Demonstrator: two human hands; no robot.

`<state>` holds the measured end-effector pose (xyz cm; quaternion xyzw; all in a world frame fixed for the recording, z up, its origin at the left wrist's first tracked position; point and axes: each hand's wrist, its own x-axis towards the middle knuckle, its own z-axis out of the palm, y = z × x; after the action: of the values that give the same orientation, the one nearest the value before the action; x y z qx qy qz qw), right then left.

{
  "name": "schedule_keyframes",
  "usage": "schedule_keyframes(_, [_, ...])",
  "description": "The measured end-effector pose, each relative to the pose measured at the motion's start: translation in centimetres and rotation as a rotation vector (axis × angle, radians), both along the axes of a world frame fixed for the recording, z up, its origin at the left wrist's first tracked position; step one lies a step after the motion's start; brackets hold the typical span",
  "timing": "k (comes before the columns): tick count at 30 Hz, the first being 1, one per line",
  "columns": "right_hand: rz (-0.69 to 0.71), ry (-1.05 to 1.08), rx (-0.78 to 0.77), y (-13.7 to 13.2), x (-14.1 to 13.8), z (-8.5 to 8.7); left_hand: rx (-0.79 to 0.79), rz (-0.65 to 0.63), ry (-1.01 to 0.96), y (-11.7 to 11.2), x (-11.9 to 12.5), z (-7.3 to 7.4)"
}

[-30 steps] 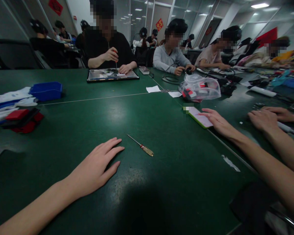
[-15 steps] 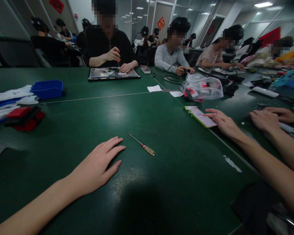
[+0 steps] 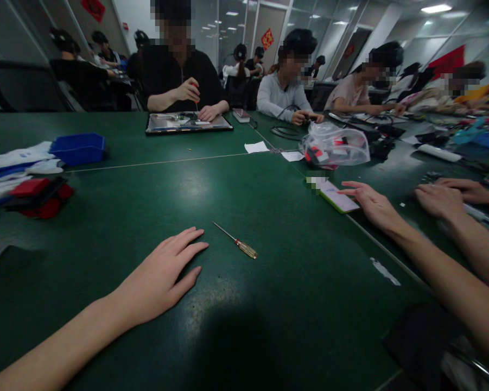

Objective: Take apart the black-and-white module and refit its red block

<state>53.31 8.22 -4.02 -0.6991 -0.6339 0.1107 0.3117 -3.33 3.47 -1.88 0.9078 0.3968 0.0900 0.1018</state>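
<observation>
Presently both hands lie flat, open and empty-handed on the green bench (image 3: pixel 268 304), the left hand (image 3: pixel 163 277) just beside a small screwdriver (image 3: pixel 236 243), the right hand (image 3: pixel 374 206) with fingertips apparently touching a green-edged card (image 3: pixel 336 196), well apart from the tool.

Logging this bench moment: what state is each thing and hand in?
Left hand: flat on the green table, holding nothing.
Right hand: fingers resting on the white, green-edged card.
Small yellow-handled screwdriver: lying untouched.
Clear plastic bag: holding red parts.
</observation>
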Motion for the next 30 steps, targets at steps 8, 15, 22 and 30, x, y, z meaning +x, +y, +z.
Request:
schedule_keyframes(8, [-0.025, 0.039, 0.041, -0.2, 1.0, -0.6, -0.035, 0.012, 0.035, 0.0, 0.1, 0.2])
schedule_keyframes(15, [-0.044, 0.021, 0.0, -0.3, 1.5, -0.6, -0.042, -0.001, 0.043, -0.1, 0.2, 0.4])
schedule_keyframes(22, [0.011, 0.027, 0.06, -0.7, 1.6, -0.5, -0.021, -0.002, 0.027, -0.1, 0.2, 0.3])
schedule_keyframes(30, [-0.011, 0.037, 0.038, -0.2, 1.7, -0.8, -0.025, -0.006, 0.051, -0.2, 0.2, 0.6])
